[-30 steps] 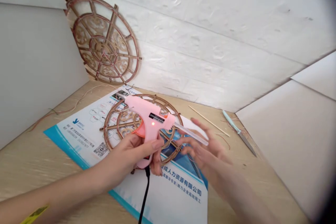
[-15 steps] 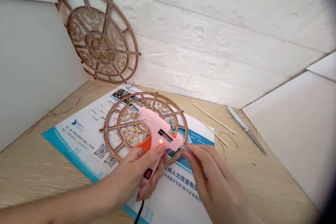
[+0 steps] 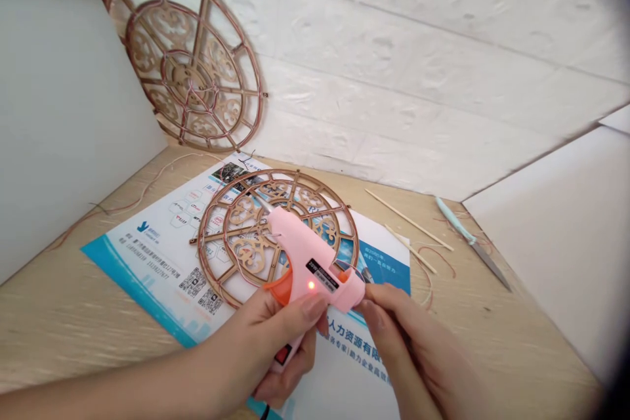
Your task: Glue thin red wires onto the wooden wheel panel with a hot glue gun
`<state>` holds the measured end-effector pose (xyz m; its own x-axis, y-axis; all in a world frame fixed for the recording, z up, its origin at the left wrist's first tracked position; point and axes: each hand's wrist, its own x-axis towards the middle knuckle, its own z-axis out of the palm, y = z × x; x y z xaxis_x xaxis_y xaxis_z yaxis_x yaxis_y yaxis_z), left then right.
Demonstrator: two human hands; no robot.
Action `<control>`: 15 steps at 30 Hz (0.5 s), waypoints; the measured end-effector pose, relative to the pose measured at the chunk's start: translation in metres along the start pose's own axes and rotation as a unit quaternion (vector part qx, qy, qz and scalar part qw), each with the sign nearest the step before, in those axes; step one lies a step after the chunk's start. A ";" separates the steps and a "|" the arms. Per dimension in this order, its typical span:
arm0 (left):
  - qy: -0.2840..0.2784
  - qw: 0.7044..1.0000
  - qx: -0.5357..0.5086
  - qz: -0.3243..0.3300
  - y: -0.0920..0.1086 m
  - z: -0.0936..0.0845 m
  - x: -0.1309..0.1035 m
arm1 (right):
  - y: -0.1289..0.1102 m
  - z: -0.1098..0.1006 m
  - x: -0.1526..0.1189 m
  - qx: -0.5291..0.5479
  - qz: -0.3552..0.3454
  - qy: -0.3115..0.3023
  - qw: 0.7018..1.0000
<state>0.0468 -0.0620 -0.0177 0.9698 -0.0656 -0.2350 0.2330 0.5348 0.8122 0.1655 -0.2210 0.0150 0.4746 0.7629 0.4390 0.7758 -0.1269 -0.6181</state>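
Observation:
A pink hot glue gun with an orange trigger and a glowing light points up and to the left. My left hand is closed round its handle. At the back end of the gun, my right hand pinches a clear glue stick, now mostly hidden by fingers and gun. Below the gun a round openwork wooden frame, with thin wires along its rings, lies flat on a printed sheet. The nozzle is over the frame; I cannot tell whether it touches.
A similar round frame leans against the white back wall. To the right lie two thin wooden sticks, a knife with a light blue handle and loose wires. More thin wire runs along the left side.
My right hand has come up against the gun's back end, and the stick seen between them is now hidden. Gun and left hand have shifted slightly right and down in view.

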 end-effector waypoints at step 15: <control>-0.009 1.000 0.000 0.009 0.003 0.003 0.001 | -0.010 0.001 -0.004 0.303 0.316 -0.063 0.897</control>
<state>0.0486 -0.0626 -0.0138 0.9751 -0.0715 -0.2098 0.2149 0.5366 0.8160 0.1554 -0.2227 0.0188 0.6594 0.7304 -0.1781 -0.0184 -0.2212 -0.9751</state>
